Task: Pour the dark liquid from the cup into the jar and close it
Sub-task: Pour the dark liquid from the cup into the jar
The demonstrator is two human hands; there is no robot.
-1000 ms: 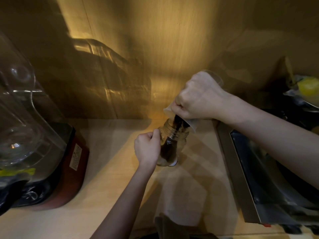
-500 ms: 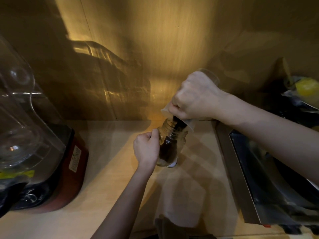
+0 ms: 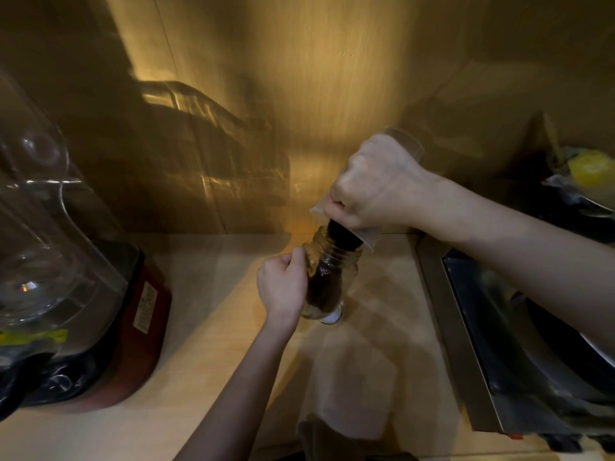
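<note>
Jar [image 3: 327, 281] sits on the light wooden counter [image 3: 206, 327], clear glass, threaded neck, mouth open, no lid on it. Part-filled with dark liquid [image 3: 321, 289]; level is well up the body. Left hand [image 3: 283, 287] is wrapped around the jar's left side, fingers closed on the glass, thumb up near the neck. Jar looks tilted slightly toward the left hand, though the wide-angle lens makes that hard to confirm.

Right hand [image 3: 376, 191] is clenched around a clear plastic cup [image 3: 362, 234], tipped steeply so its rim points down at the jar mouth. Cup rim is touching or just above the jar's neck, can't tell which. Dark liquid is pooled at the lowered rim, running into the jar. Cup's base sticks out above the knuckles, looks empty at that end.

Small white round object [image 3: 331, 317] lies on the counter right at the jar's base, partly hidden behind it. Can't tell what it is.

Far left: blender [image 3: 100, 327] with red base and a clear plastic cover, white label on the base. Right: stainless steel tray [image 3: 466, 344] edge against the counter, dark contents. Upper right: something yellow [image 3: 590, 168], blurred. Wooden wall panel [image 3: 299, 94] behind, lit warm from the centre.
</note>
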